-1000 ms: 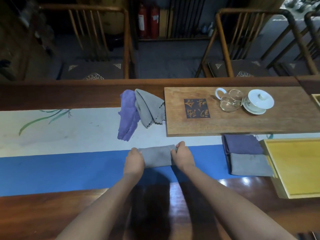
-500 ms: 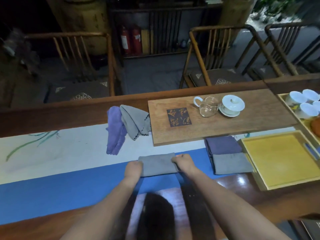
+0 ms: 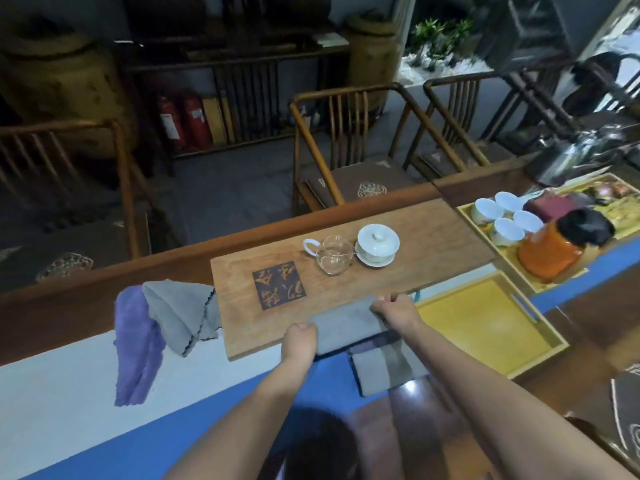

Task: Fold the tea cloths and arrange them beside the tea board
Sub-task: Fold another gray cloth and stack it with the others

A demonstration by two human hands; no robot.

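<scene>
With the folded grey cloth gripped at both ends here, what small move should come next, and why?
Probably lower the folded grey cloth onto the folded stack just beneath it, beside the tea board. The left hand and right hand grip its ends, and an unfolded grey cloth and purple cloth still wait.

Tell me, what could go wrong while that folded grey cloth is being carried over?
1. Both hands, left and right, pinch only the ends of the grey cloth, so its fold might sag open before it lands on the stack.
2. The cloth hangs over the tea board; set down carelessly, it may rest on the board rather than beside it.
3. A wide swing could brush the glass pitcher.
</scene>
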